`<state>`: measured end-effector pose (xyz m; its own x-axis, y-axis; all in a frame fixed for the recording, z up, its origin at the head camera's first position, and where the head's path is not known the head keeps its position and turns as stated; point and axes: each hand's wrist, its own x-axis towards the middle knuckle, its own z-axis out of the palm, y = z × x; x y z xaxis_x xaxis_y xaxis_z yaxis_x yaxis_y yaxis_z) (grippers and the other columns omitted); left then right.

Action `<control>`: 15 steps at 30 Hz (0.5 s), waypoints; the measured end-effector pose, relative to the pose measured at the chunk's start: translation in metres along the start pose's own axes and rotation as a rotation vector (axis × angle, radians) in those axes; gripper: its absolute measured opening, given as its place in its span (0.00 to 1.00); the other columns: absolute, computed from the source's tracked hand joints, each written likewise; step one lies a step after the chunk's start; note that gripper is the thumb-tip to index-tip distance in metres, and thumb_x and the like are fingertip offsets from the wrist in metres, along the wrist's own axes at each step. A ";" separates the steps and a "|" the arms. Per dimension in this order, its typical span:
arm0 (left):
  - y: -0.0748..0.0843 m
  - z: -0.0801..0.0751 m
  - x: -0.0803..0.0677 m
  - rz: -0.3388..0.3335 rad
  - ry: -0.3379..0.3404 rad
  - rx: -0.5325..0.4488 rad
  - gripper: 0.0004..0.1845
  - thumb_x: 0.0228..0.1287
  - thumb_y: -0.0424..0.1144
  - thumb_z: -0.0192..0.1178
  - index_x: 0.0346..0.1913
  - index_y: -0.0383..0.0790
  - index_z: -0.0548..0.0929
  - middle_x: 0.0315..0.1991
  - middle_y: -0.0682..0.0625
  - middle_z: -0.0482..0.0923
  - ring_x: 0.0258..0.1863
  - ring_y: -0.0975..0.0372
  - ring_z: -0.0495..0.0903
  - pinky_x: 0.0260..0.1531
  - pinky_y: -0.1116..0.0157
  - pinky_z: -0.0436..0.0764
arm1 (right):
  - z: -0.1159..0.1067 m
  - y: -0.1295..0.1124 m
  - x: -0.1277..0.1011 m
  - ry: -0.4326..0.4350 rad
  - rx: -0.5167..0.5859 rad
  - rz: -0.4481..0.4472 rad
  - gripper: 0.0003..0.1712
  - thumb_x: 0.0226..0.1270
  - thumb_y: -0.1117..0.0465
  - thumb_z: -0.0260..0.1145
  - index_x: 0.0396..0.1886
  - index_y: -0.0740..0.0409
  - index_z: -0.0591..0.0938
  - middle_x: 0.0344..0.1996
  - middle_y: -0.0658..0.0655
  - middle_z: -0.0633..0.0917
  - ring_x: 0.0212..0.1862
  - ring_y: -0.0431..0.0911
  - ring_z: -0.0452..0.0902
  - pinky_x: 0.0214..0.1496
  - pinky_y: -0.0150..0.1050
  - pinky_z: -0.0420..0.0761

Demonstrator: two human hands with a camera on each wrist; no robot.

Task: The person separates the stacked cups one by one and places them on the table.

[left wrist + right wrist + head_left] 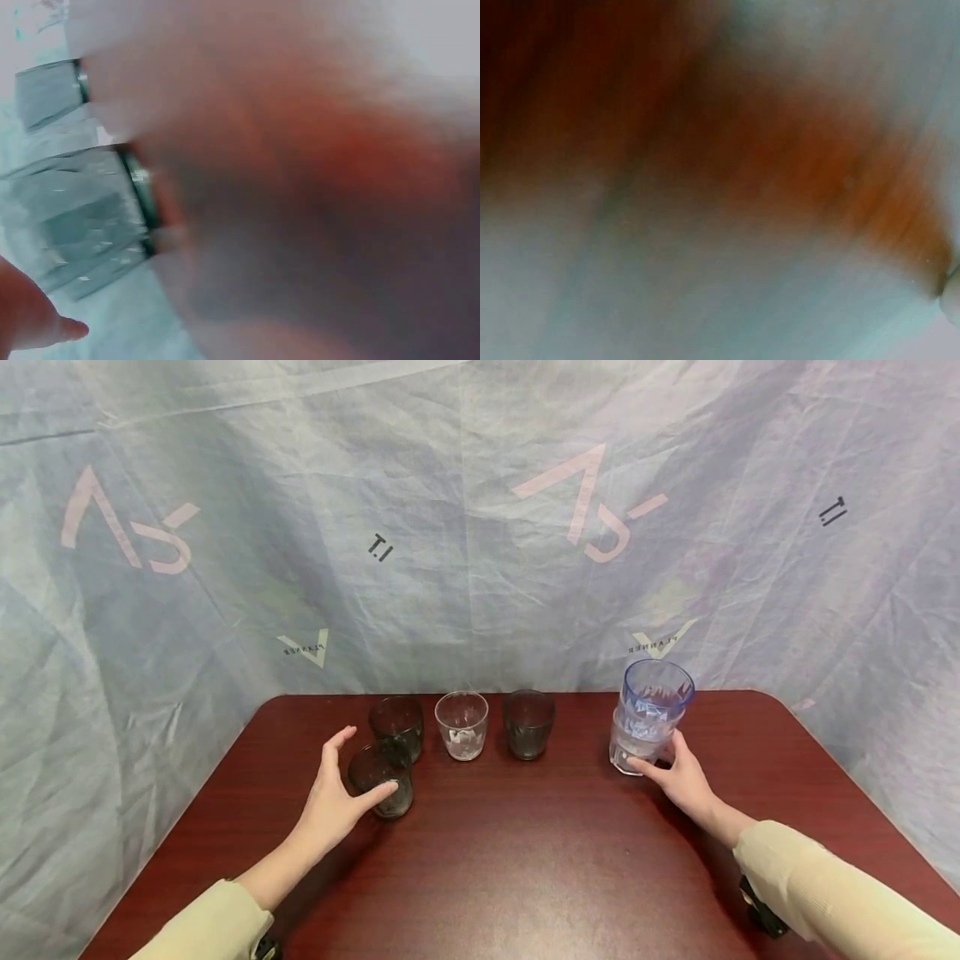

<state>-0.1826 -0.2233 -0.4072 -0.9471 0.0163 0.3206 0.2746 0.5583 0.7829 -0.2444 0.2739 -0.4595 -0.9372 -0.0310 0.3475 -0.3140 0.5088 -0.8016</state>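
My left hand [330, 800] is spread wide beside the nearest dark glass [375, 770], with the thumb overlapping its front in the head view. In the left wrist view, a gap separates a fingertip [45, 319] from the large glass [82, 217]. Behind the nearest dark glass stands a second dark glass [395, 717], partly covered by it. On the right, a blue-rimmed glass [660, 681] sits inside a clear glass [626, 747]. My right hand [686, 781] grips the clear glass low down, thumb in front, its other fingers mostly hidden behind.
A clear glass [462, 727] and another dark glass [528, 724] stand side by side near the back edge of the reddish-brown table [525, 860]. A pale printed cloth [465, 568] hangs right behind the table. The right wrist view is blurred.
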 end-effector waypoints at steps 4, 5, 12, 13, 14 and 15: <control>0.021 0.000 0.007 0.115 0.025 0.007 0.52 0.51 0.44 0.76 0.73 0.44 0.53 0.74 0.48 0.51 0.73 0.52 0.49 0.63 0.41 0.56 | -0.001 0.001 0.000 -0.004 0.005 0.007 0.42 0.61 0.66 0.71 0.69 0.67 0.58 0.60 0.72 0.72 0.58 0.64 0.72 0.50 0.28 0.71; 0.027 0.001 0.009 0.147 0.027 0.011 0.51 0.51 0.43 0.76 0.73 0.44 0.54 0.74 0.47 0.52 0.73 0.52 0.50 0.63 0.41 0.56 | -0.001 0.001 0.001 -0.006 0.007 0.010 0.42 0.61 0.66 0.71 0.69 0.67 0.58 0.60 0.72 0.72 0.58 0.64 0.72 0.50 0.28 0.71; 0.061 0.027 0.026 0.308 -0.057 -0.014 0.45 0.53 0.44 0.75 0.70 0.46 0.60 0.72 0.49 0.57 0.71 0.57 0.54 0.65 0.46 0.57 | -0.001 0.002 0.001 -0.012 0.022 0.017 0.42 0.62 0.66 0.71 0.69 0.67 0.58 0.61 0.71 0.71 0.59 0.64 0.71 0.50 0.29 0.72; 0.065 0.033 0.029 0.323 -0.072 -0.023 0.45 0.53 0.44 0.75 0.70 0.46 0.60 0.72 0.49 0.58 0.71 0.58 0.54 0.65 0.48 0.57 | -0.001 0.002 0.001 -0.012 0.024 0.017 0.42 0.61 0.66 0.71 0.69 0.67 0.58 0.61 0.71 0.71 0.59 0.64 0.71 0.50 0.29 0.72; 0.069 0.039 0.031 0.335 -0.087 -0.029 0.45 0.52 0.45 0.75 0.70 0.46 0.60 0.72 0.50 0.58 0.71 0.59 0.54 0.66 0.49 0.57 | -0.001 0.003 0.001 -0.012 0.025 0.018 0.42 0.62 0.66 0.71 0.69 0.67 0.58 0.61 0.71 0.71 0.59 0.63 0.71 0.50 0.30 0.72; 0.073 0.046 0.033 0.343 -0.103 -0.037 0.45 0.52 0.46 0.75 0.70 0.46 0.60 0.72 0.51 0.58 0.71 0.60 0.54 0.66 0.50 0.57 | -0.001 0.003 0.001 -0.011 0.027 0.018 0.42 0.61 0.66 0.71 0.69 0.67 0.58 0.61 0.71 0.71 0.59 0.63 0.72 0.50 0.29 0.72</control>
<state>-0.2013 -0.1434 -0.3638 -0.8099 0.2822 0.5142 0.5836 0.4755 0.6583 -0.2457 0.2760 -0.4615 -0.9443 -0.0313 0.3277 -0.3009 0.4857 -0.8207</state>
